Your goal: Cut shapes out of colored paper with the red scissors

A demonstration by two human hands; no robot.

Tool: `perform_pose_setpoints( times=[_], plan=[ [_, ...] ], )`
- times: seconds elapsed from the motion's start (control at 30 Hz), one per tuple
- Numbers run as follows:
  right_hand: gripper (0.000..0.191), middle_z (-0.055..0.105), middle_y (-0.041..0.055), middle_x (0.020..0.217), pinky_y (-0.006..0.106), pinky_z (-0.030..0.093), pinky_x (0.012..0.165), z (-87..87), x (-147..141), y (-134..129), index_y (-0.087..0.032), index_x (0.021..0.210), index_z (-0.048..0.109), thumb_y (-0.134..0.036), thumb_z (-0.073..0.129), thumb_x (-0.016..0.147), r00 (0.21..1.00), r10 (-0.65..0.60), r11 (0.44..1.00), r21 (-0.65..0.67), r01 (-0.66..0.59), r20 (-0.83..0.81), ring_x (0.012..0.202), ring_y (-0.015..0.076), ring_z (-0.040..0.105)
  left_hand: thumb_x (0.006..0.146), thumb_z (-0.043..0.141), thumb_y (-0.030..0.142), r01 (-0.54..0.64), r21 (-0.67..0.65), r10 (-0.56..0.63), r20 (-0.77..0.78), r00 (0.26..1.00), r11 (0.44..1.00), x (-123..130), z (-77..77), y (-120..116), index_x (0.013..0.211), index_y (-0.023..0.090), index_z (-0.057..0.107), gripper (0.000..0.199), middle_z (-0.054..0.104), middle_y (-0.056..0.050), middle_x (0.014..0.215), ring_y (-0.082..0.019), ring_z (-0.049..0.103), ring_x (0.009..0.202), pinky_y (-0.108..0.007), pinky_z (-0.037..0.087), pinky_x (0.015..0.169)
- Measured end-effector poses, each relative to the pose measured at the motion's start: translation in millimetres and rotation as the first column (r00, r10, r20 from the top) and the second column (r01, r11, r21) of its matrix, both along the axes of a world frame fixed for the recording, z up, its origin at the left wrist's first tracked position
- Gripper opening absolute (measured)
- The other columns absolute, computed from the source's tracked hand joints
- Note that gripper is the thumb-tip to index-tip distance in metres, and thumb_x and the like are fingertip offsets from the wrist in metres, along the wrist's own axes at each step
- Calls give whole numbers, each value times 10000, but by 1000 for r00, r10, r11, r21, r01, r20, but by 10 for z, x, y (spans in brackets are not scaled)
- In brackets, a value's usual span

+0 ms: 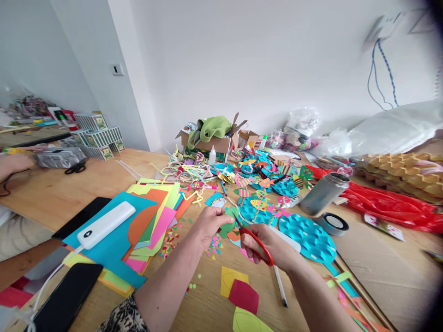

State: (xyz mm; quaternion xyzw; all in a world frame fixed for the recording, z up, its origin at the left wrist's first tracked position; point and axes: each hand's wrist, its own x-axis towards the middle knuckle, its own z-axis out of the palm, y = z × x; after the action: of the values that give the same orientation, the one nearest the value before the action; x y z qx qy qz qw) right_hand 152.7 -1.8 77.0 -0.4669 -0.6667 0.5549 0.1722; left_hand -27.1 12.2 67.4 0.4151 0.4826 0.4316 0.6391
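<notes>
My left hand (210, 225) pinches a small piece of green paper (229, 220) above the middle of the table. In my right hand (265, 244) is a pair of scissors with red handles (266, 256), its blades at the right edge of the green paper. Just in front of me lie a yellow paper piece (231, 275), a dark red one (244, 296) and a yellow-green one (249, 320) with a drawn outline. Small paper scraps (168, 244) are scattered left of my left forearm. Beyond my hands are paper fish (259, 205) and blue scalloped discs (307, 236).
Coloured paper sheets (114, 249) with a white power bank (106, 224) on top are at left, near a black phone (64, 299). A metal bottle (323, 192) and its lid (332, 224) stand at right. Another person's hand (15, 167) shows at far left, near black-handled scissors (75, 167).
</notes>
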Motion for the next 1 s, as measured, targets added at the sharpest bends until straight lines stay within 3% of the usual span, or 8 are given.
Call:
perform_pose_setpoints(
  times=[0.5,0.67,1.0],
  plan=[
    [650,550,-14,472,176,305,340,17,-3,-7,-180,659,512,-816,638,611,999,-42,999,-33,41,-28,377,83,469,596,748,325,-32,-5,32,18,999,999,-5,-15,-10,719,164,629,234,537,51,600,-83,459,553,-231,319,553],
    [704,558,-2,484,180,314,363,8,8,-2,-173,651,527,-875,566,624,998,-18,1000,-6,18,-68,393,83,482,591,772,335,-55,16,54,66,996,998,-4,-8,-9,718,171,611,263,558,50,603,-82,474,537,-225,340,537],
    [750,531,-16,464,176,294,339,20,8,-4,-176,643,528,-924,493,619,997,-13,1000,-17,12,-72,357,58,414,549,835,330,-2,8,1,131,991,1000,-12,-37,-3,738,148,633,330,631,9,648,-91,542,550,-221,391,544]
  ],
)
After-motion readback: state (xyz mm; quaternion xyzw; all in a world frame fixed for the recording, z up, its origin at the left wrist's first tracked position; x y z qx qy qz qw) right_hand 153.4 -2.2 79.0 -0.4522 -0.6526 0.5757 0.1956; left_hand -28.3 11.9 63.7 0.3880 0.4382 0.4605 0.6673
